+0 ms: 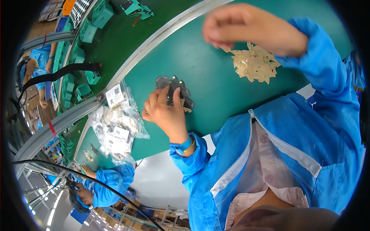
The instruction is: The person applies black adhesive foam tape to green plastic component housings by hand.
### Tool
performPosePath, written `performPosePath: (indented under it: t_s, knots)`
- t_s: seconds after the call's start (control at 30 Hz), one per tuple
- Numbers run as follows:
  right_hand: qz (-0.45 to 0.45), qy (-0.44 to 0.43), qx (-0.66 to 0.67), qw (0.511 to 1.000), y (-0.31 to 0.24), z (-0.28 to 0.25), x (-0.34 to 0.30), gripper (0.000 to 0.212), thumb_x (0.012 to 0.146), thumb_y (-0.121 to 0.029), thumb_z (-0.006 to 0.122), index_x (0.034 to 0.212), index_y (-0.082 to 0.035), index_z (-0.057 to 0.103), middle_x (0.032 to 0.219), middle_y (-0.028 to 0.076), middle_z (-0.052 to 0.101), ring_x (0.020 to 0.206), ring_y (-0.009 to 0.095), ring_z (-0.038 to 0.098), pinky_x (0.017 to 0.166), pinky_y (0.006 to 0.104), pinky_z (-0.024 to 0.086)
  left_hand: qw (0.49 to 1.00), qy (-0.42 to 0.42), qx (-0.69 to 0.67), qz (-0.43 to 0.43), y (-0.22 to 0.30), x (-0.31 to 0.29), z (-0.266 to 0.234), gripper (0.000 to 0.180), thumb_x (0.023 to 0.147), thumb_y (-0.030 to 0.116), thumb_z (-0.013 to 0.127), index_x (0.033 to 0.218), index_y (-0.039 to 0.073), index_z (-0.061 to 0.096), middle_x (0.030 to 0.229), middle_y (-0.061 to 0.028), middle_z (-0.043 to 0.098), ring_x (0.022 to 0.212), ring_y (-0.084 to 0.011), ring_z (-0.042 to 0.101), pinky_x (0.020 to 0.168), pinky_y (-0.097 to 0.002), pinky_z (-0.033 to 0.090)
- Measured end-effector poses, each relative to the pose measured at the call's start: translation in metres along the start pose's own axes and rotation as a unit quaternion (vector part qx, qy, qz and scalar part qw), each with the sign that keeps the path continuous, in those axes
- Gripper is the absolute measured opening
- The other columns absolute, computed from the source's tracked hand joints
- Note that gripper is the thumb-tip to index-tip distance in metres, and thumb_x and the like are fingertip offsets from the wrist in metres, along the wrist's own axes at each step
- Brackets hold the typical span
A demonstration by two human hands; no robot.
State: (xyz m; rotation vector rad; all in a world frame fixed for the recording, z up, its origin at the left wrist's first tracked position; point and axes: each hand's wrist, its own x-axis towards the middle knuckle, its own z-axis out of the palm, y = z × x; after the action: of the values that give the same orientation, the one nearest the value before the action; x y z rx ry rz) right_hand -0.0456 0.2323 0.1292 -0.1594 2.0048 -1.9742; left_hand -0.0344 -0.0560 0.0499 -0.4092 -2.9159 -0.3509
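Observation:
My left hand [163, 111] grips a dark grey-black plastic part [174, 85] lying on the green table. Its thumb and fingers press on the part from the near side. A small tan piece [187, 107] shows at the part's edge beside the thumb. My right hand [231, 29] is raised over the far side of a heap of thin, angular tan pieces [255, 63]. Its fingers are curled toward the thumb and blurred; what lies between them, if anything, is hidden.
Clear plastic bags with white labels [119, 133] lie left of my left hand. A pale metal rail [144, 48] bounds the table [216, 90]. Beyond it, several green fixtures [137, 9] stand on a darker green surface. At lower left, another person in blue [113, 184] sits by the bench.

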Motion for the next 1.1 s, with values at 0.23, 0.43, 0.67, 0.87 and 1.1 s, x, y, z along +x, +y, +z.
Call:
performPosePath:
  t_s: [0.23,0.43,0.67,0.87,1.1]
  knots:
    - [0.051,0.000,0.078,0.996,0.020,0.019,-0.063,0.015,0.100,-0.016,0.055,0.101,-0.002,0.060,0.092,0.003,0.060,0.085,0.009,0.055,0.078,0.0244,0.045,0.997,0.059,0.019,0.048,-0.001,-0.002,0.006,0.013,0.077,0.018,0.076,0.088,0.011,0.075,0.091,-0.0005,0.066,0.083,-0.0198,0.061,0.090,-0.0405,0.031]
    - [-0.001,0.053,0.066,0.996,0.037,0.039,-0.083,0.013,0.096,-0.014,0.059,0.100,-0.002,0.062,0.093,0.003,0.063,0.086,0.011,0.057,0.078,0.0267,0.046,0.961,0.111,-0.238,-0.082,0.028,-0.005,-0.020,0.007,0.086,-0.003,0.066,0.092,0.000,0.069,0.096,-0.0087,0.069,0.085,-0.0155,0.064,0.067,-0.0283,0.049]
    - [-0.137,0.160,-0.108,0.972,0.053,0.056,-0.079,0.017,0.087,-0.004,0.065,0.104,-0.003,0.061,0.097,0.010,0.059,0.087,0.022,0.057,0.077,0.0327,0.047,0.586,-0.119,-0.778,-0.194,0.087,-0.018,-0.013,0.015,0.096,0.005,0.058,0.110,0.000,0.058,0.106,-0.0121,0.067,0.096,-0.0175,0.065,0.087,-0.0319,0.052]
    - [-0.226,0.223,-0.285,0.904,0.055,0.046,-0.088,0.022,0.081,-0.008,0.071,0.103,-0.004,0.067,0.097,0.010,0.058,0.089,0.027,0.057,0.077,0.0361,0.046,0.506,-0.223,-0.807,-0.207,0.112,-0.023,-0.001,0.016,0.097,0.006,0.058,0.112,0.002,0.059,0.107,-0.0105,0.067,0.099,-0.0175,0.063,0.090,-0.0314,0.050]
    - [-0.285,0.297,-0.384,0.826,0.069,0.042,-0.091,0.021,0.077,-0.013,0.066,0.096,-0.006,0.063,0.099,0.007,0.058,0.086,0.025,0.058,0.073,0.0356,0.048,0.500,-0.216,-0.816,-0.192,0.116,-0.029,0.010,0.021,0.092,0.001,0.066,0.113,0.000,0.062,0.102,-0.0125,0.070,0.092,-0.0172,0.065,0.086,-0.0311,0.052]
